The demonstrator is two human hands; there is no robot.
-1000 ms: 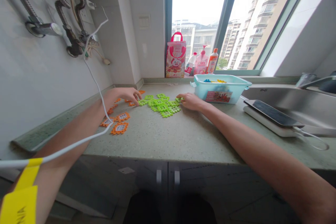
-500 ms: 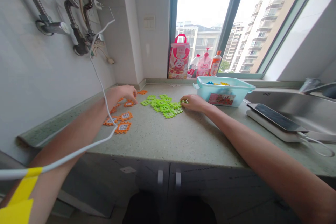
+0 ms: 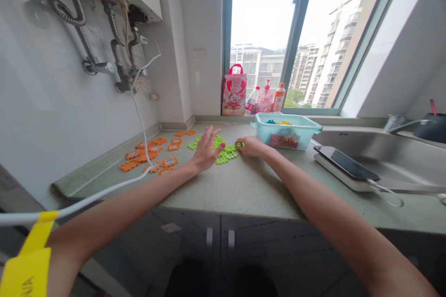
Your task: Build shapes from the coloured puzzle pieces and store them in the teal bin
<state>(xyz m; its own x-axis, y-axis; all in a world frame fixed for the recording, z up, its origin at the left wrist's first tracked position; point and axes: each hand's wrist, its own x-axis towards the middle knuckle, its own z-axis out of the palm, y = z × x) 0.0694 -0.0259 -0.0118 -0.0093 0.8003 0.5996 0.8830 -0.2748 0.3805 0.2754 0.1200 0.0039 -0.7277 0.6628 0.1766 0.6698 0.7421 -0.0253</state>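
My left hand (image 3: 206,151) is over the left side of a pile of green plastic lattice tiles (image 3: 228,154), its fingers spread and nothing between them. It hides part of the pile. At the pile's right edge, my right hand (image 3: 250,145) has its fingers closed on a small green lattice tile (image 3: 240,145). To the left of my left hand, orange lattice tiles (image 3: 139,153) of the same sort lie scattered and partly overlapping on the counter.
A light-blue tub (image 3: 291,132) with blue and yellow pieces stands behind my right hand. Right of it are a phone on a white block (image 3: 344,169) and a steel sink (image 3: 379,148). A white cable (image 3: 114,192) crosses above my left forearm. Bottles and a pink bag (image 3: 234,95) stand by the window.
My left hand has moved right from the orange tiles to the green pile, and its fingers have spread. My right hand stays at the pile's right edge. The camera view has shifted.
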